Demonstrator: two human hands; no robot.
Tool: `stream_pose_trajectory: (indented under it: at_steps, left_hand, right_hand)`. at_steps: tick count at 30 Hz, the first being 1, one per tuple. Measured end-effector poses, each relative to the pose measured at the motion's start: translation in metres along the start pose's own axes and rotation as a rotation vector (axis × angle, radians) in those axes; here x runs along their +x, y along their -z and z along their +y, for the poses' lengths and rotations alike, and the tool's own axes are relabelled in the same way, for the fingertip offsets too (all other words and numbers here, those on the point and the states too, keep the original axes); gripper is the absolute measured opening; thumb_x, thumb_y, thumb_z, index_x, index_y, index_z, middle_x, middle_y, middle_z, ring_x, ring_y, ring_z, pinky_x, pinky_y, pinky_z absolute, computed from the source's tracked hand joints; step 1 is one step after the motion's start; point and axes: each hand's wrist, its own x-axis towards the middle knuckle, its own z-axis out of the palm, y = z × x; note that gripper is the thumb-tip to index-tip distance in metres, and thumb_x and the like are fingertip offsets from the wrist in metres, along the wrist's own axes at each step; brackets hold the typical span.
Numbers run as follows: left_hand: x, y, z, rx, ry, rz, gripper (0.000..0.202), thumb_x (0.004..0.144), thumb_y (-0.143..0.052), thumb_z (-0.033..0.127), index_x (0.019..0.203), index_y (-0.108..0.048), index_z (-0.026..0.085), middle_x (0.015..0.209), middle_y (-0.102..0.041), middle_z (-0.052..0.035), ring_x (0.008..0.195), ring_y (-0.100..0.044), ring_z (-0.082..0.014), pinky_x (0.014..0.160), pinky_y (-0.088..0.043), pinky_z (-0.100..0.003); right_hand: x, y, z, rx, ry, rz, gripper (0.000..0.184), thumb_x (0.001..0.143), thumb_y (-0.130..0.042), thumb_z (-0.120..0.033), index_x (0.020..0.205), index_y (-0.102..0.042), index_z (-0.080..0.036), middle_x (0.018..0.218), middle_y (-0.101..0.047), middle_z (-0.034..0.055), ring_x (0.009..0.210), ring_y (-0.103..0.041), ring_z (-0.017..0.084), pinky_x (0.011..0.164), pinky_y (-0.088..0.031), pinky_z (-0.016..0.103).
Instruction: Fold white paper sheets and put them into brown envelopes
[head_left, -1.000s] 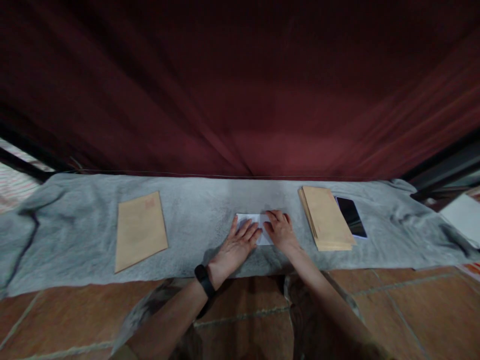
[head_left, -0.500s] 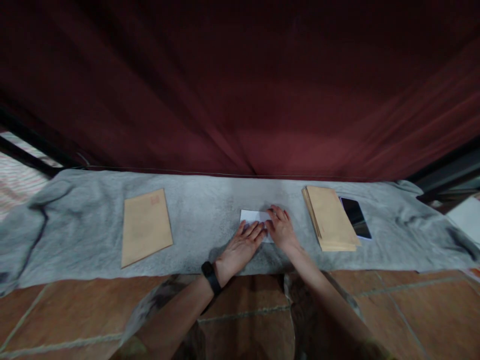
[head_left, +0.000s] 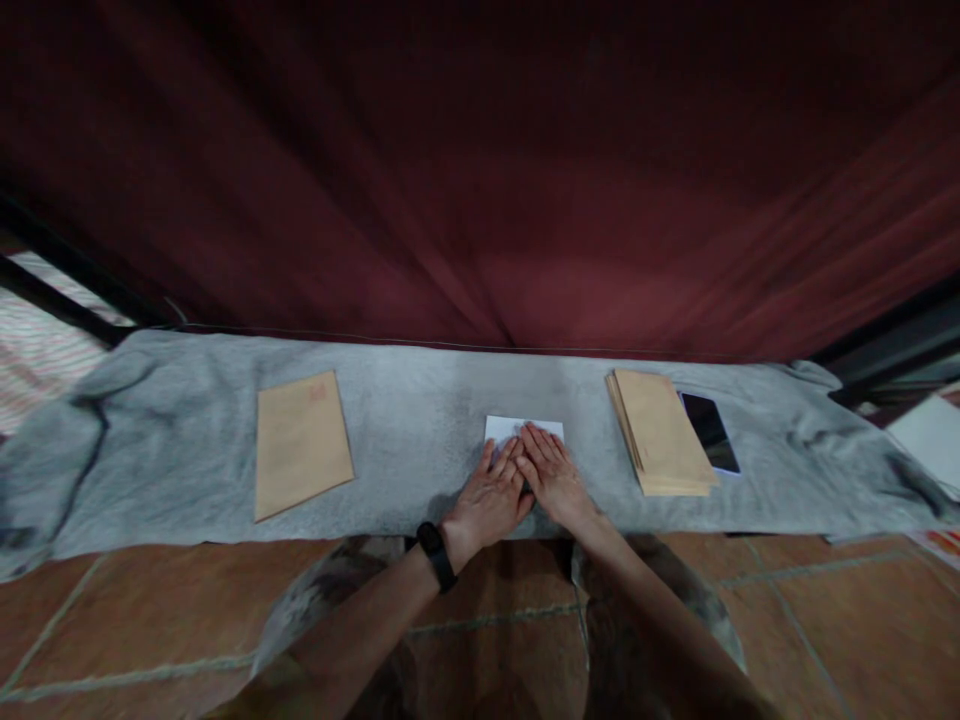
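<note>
A folded white paper (head_left: pixel 517 428) lies on the grey cloth (head_left: pixel 420 430) in front of me. My left hand (head_left: pixel 487 492), with a black band on its wrist, lies flat on the paper's near left part, fingers stretched out. My right hand (head_left: pixel 551 474) lies flat beside it on the near right part, fingers extended too. The two hands touch side by side and cover most of the paper; only its far edge shows.
A single tan envelope (head_left: pixel 301 441) lies on the cloth to the left. A stack of tan envelopes (head_left: pixel 660 430) sits to the right, with a dark phone (head_left: pixel 709 430) beside it. A dark red curtain (head_left: pixel 480 200) hangs behind. Tiled floor (head_left: pixel 150 610) lies below.
Both hands have drawn together and slid toward me over the white paper; the right hand moved left from the paper's right end. More of the far edge shows.
</note>
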Motion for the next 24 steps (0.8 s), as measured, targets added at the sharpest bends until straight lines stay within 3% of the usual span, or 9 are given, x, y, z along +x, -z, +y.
stream_pose_trajectory:
  at_steps: [17, 24]
  left_hand:
    - [-0.003, -0.006, -0.008, -0.051, 0.035, 0.048, 0.063, 0.101, -0.035, 0.048, 0.151, -0.037, 0.011, 0.16, -0.036, -0.0134, 0.151, -0.027, -0.0234, 0.123, -0.024, -0.047]
    - [-0.008, -0.012, -0.024, -0.039, 0.215, 0.058, 0.064, 0.101, -0.033, 0.047, 0.151, -0.036, 0.007, 0.159, -0.037, -0.0166, 0.149, -0.031, -0.0257, 0.121, -0.03, -0.045]
  right_hand:
    - [-0.012, 0.012, 0.019, -0.18, -0.224, -0.058, 0.059, 0.105, -0.033, -0.046, 0.157, -0.031, -0.019, 0.164, -0.026, 0.0091, 0.151, -0.024, 0.027, 0.122, -0.02, 0.047]
    - [-0.014, 0.017, 0.029, -0.201, -0.286, -0.055, 0.064, 0.103, -0.031, -0.052, 0.156, -0.032, -0.017, 0.163, -0.028, 0.01, 0.15, -0.026, 0.029, 0.121, -0.02, 0.048]
